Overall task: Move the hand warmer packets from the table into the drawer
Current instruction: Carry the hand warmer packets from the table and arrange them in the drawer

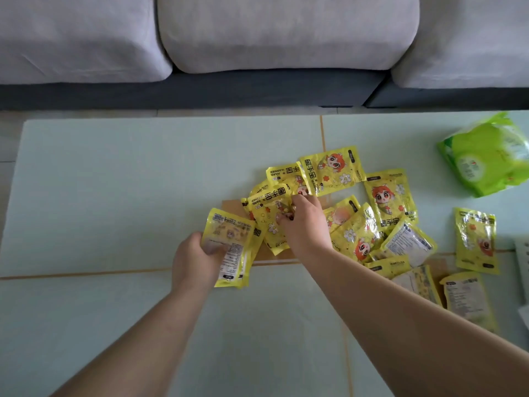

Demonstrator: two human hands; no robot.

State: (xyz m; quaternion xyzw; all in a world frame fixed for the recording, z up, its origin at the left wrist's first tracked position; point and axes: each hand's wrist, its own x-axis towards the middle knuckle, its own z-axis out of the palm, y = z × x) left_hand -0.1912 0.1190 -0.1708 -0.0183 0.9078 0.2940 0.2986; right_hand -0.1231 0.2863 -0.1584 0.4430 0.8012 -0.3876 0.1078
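Several yellow hand warmer packets (389, 196) lie scattered on the pale green table (114, 196), mostly right of centre. My left hand (194, 262) grips a small stack of packets (232, 247), back side up. My right hand (306, 224) reaches into the pile, its fingers closed on the edge of one packet (266, 216) lying there. One packet (475, 239) lies apart at the right. No drawer is in view.
A green plastic bag (486, 156) sits at the table's far right. A brown cardboard piece (234, 204) lies under the pile. A grey sofa (286, 32) runs along the far side of the table. A white object (522, 259) shows at the right edge.
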